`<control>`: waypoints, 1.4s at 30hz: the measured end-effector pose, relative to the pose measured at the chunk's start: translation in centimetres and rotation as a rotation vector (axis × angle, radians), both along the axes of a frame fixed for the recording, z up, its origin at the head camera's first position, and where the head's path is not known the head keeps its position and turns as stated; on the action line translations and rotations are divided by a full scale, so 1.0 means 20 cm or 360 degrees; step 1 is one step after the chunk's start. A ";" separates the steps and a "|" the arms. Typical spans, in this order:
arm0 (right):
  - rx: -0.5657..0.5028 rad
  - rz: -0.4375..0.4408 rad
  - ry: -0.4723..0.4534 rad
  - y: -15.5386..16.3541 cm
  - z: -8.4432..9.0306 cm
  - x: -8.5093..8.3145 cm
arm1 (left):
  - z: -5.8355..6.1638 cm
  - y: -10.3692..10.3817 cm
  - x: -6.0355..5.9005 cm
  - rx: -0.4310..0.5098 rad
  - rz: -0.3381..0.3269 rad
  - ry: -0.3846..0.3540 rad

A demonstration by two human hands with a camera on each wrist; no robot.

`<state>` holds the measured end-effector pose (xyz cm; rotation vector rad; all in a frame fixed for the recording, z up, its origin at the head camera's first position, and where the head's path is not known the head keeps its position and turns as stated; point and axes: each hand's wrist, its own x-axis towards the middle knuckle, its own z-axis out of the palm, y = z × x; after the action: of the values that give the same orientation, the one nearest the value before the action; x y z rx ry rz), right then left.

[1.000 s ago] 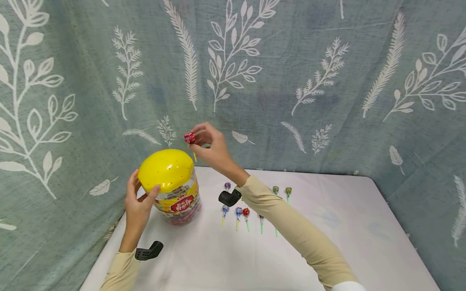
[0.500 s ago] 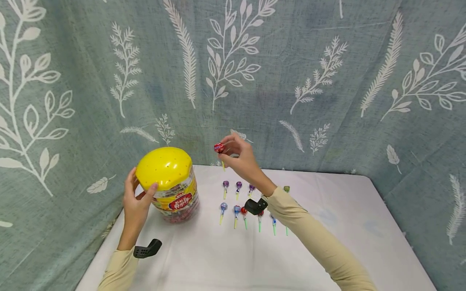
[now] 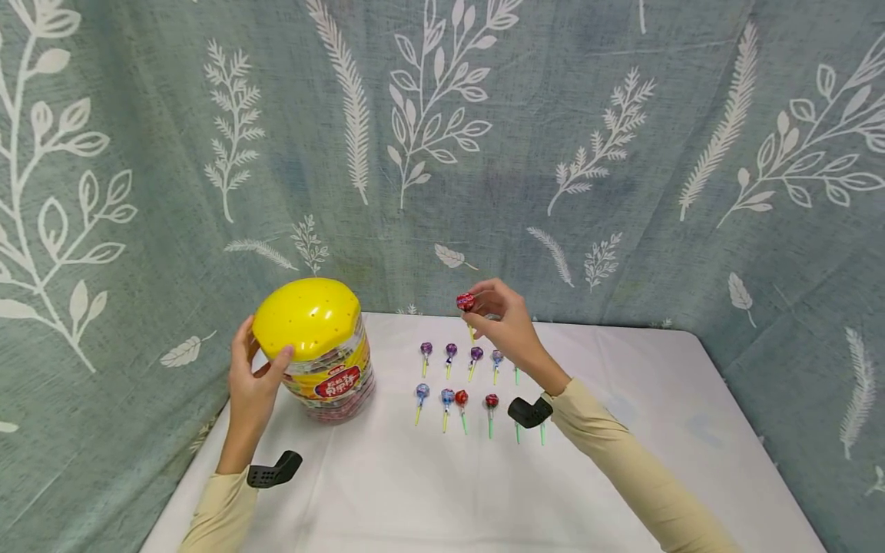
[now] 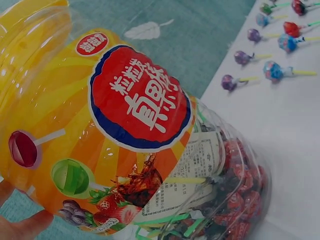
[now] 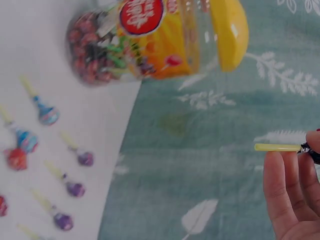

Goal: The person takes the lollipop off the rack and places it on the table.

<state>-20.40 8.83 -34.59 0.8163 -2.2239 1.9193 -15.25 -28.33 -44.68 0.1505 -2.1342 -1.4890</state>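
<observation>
My left hand (image 3: 254,384) holds the upper side of a clear plastic jar (image 3: 342,380), its thumb at the edge of the yellow domed lid (image 3: 307,319). Wrapped red lollipops show through the jar's lower wall in the left wrist view (image 4: 242,200). Above the far part of the table, my right hand (image 3: 508,322) pinches a red lollipop (image 3: 465,302), its yellow stick pointing down. In the right wrist view, that yellow stick (image 5: 277,147) lies against the fingers, while most of the candy head is out of frame.
Two rows of lollipops lie on the white table (image 3: 415,491), among them a purple one (image 3: 425,349), a blue one (image 3: 422,392) and a red one (image 3: 492,401). My right forearm covers part of the rows. A patterned curtain (image 3: 442,184) hangs behind the table.
My right hand has carried the red lollipop rightward and somewhat lower, from beside the jar lid to above the back row. The left hand stays on the jar.
</observation>
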 end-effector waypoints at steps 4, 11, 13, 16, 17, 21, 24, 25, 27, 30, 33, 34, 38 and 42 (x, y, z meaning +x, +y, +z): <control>0.0015 -0.0055 -0.0032 0.09 -0.06 -0.01 | 0.00 -0.01 0.00 0.0008 -0.0003 -0.0026; 0.0036 -0.0167 -0.0112 0.23 -0.16 -0.01 | -0.01 -0.03 -0.01 0.0027 -0.0009 -0.0044; 0.0051 -0.0214 -0.0148 0.28 -0.19 -0.01 | -0.01 -0.03 -0.01 0.0031 -0.0013 -0.0050; 0.0065 -0.0290 -0.0205 0.35 -0.26 -0.01 | -0.01 -0.02 -0.01 0.0034 -0.0022 -0.0052; 0.0061 -0.0312 -0.0223 0.37 -0.29 -0.02 | -0.01 -0.02 -0.01 0.0034 -0.0023 -0.0050; 0.0057 -0.0410 -0.0292 0.47 -0.41 -0.05 | -0.01 -0.02 0.00 0.0031 -0.0024 -0.0045; 0.0070 -0.0489 -0.0336 0.53 -0.49 -0.07 | -0.01 -0.02 0.00 0.0027 -0.0023 -0.0038; 0.0073 -0.0514 -0.0348 0.54 -0.51 -0.07 | 0.00 -0.02 0.00 0.0027 -0.0026 -0.0033; 0.0077 -0.0558 -0.0373 0.56 -0.55 -0.07 | 0.00 -0.02 0.00 0.0023 -0.0027 -0.0028; 0.0077 -0.0603 -0.0403 0.59 -0.59 -0.07 | 0.00 -0.01 0.01 0.0021 -0.0025 -0.0026; 0.0102 -0.0646 -0.0455 0.61 -0.64 -0.08 | 0.00 0.00 0.01 0.0024 -0.0017 -0.0029; 0.0108 -0.0663 -0.0482 0.62 -0.66 -0.08 | 0.00 0.00 0.01 0.0024 -0.0015 -0.0033; 0.0154 -0.0743 -0.0599 0.67 -0.76 -0.10 | 0.01 0.01 0.01 0.0036 -0.0024 -0.0052; 0.0233 -0.0810 -0.0692 0.70 -0.87 -0.11 | 0.01 0.01 0.01 0.0075 -0.0016 -0.0084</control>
<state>-22.59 22.83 -52.05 -0.1869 -2.4974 1.8093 -14.99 -28.13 -44.42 0.1987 -2.1451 -1.5580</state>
